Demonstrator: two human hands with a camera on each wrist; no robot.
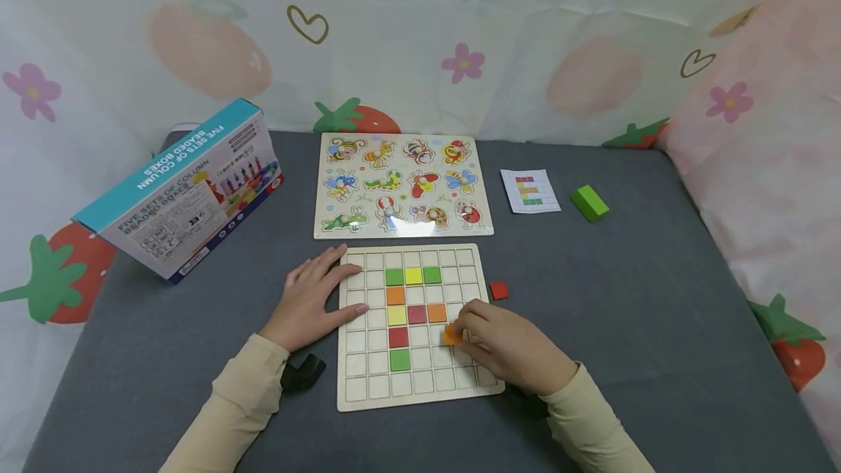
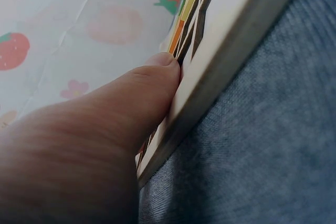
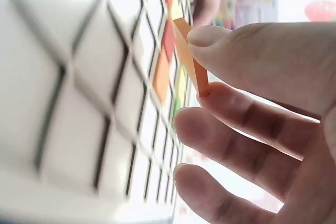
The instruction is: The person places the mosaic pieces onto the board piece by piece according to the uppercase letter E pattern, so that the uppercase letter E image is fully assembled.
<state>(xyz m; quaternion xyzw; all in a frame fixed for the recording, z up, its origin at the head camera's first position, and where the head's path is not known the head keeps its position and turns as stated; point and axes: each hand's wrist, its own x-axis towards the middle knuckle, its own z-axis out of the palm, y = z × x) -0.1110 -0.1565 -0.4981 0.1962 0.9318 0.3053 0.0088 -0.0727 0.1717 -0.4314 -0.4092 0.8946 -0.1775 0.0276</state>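
A wooden grid board [image 1: 358, 389] lies in front of me, with green, yellow, orange and red square tiles set in some of its cells. My left hand [image 1: 309, 301] rests on the board's left edge, fingers spread; in the left wrist view its thumb [image 2: 152, 77] presses on the board's border. Between thumb and forefinger my right hand [image 1: 506, 341] pinches an orange tile [image 3: 185, 51], tilted close over the right part of the grid. An orange tile [image 1: 436, 312] lies in a cell just up and left of that hand. The right hand's other fingers [image 3: 210, 129] are loosely bent.
A loose red tile [image 1: 499, 290] lies right of the board. Behind stand an insect puzzle board [image 1: 404, 236], a pattern card [image 1: 548, 199] and a green block [image 1: 590, 203]. A tall printed box [image 1: 190, 195] stands at the back left on the grey table [image 1: 657, 298].
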